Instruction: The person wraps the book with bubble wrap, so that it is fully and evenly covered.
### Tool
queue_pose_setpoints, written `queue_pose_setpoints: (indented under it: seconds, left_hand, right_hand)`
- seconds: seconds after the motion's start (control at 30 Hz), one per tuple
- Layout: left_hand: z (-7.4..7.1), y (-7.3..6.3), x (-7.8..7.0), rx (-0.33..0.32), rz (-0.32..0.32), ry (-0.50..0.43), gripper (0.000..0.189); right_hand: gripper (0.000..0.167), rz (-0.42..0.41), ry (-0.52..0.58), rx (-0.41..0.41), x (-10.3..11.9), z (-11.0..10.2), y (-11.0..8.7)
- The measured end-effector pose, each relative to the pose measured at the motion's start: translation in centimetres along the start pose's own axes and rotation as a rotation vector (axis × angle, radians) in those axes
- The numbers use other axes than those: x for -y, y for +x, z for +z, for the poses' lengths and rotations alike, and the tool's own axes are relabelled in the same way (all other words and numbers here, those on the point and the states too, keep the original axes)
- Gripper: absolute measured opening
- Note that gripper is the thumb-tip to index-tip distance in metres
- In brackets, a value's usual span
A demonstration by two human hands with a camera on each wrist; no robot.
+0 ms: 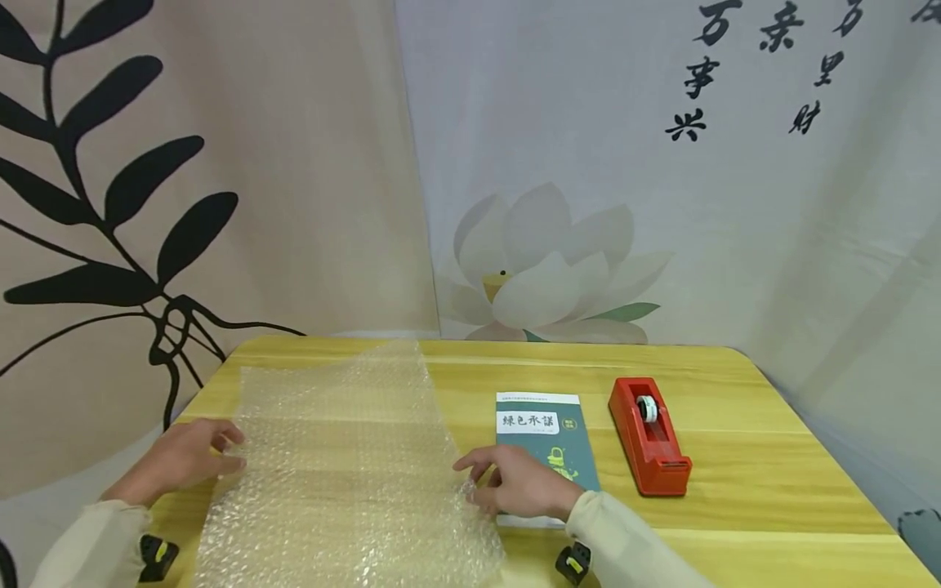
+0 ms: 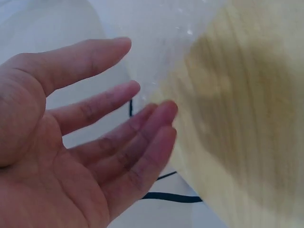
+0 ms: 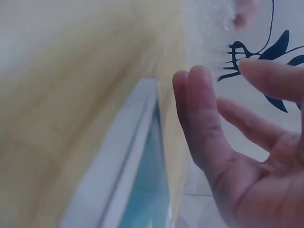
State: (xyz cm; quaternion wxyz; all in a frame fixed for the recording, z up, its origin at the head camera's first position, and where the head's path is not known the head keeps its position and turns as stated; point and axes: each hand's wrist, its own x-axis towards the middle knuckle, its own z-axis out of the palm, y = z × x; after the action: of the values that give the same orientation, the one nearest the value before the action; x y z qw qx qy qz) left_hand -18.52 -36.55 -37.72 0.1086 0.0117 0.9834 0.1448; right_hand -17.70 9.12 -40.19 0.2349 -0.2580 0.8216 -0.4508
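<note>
Two loose hands, the left hand and the right hand, have fingers apart and grip nothing, so the light bubble wrap between them over the table could slip or curl onto the book.

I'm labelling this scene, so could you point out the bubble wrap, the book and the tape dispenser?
Bubble wrap [image 1: 341, 465]: head view, middle of the clear sheet.
Book [image 1: 546, 439]: head view, teal front cover, just below the white title label.
Tape dispenser [image 1: 651, 441]: head view, middle of its red body.
</note>
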Motion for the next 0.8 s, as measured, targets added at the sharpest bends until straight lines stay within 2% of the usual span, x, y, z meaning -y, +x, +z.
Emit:
queue_pose_setpoints:
  seconds: [0.1,0.33,0.47,0.6,0.8]
  left_hand:
    - [-0.3,-0.3,-0.7,-0.022,0.003,0.029,0.043]
    - [-1.4,-1.0,-3.3,-0.204,0.009,0.123,0.035]
    - [-1.4,-0.7,-5.0,-0.208,0.037,0.113,0.034]
    - [-0.8,-0.5,-6.6,-0.189,0.088,0.044,0.030]
    - [0.3,-0.5,-9.0,-0.129,0.153,-0.190,0.030]
  right_hand:
    - [0.037,0.014,0.000,-0.010,0.2,-0.3,-0.3]
    - [0.037,0.002,-0.040,-0.052,0.2,-1.1,-0.8]
    - [0.034,-0.008,-0.099,-0.090,0.0,-1.6,-1.2]
    - [0.033,-0.027,-0.187,-0.130,0.1,-2.0,-1.7]
    - [0.033,-0.022,-0.214,-0.172,-0.3,-2.7,-2.7]
